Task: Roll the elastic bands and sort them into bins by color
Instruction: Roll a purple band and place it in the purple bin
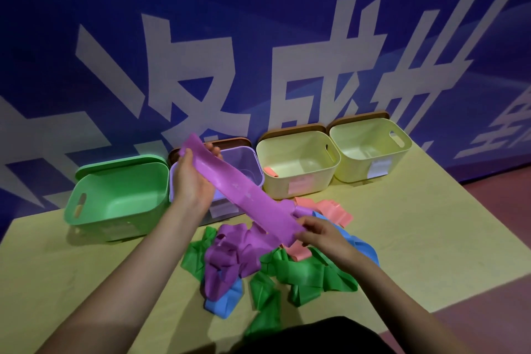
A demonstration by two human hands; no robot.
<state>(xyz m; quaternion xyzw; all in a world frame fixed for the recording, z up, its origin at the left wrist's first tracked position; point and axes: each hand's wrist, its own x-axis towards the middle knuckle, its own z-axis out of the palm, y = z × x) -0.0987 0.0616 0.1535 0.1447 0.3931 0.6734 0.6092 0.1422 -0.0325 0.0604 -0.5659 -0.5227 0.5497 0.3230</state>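
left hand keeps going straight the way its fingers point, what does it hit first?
Probably the purple bin just beyond the left hand, which grips the purple band; the blue wall lies behind. Depth is unclear.

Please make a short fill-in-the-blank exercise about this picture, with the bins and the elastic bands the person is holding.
1. Both hands hold a stretched band of ____ color.
2. The row against the wall has ____ bins.
3. The rolled pink band lies in the ____ bin from the left.
4. The leftmost bin is ____.

Missing words: purple; four; third; green
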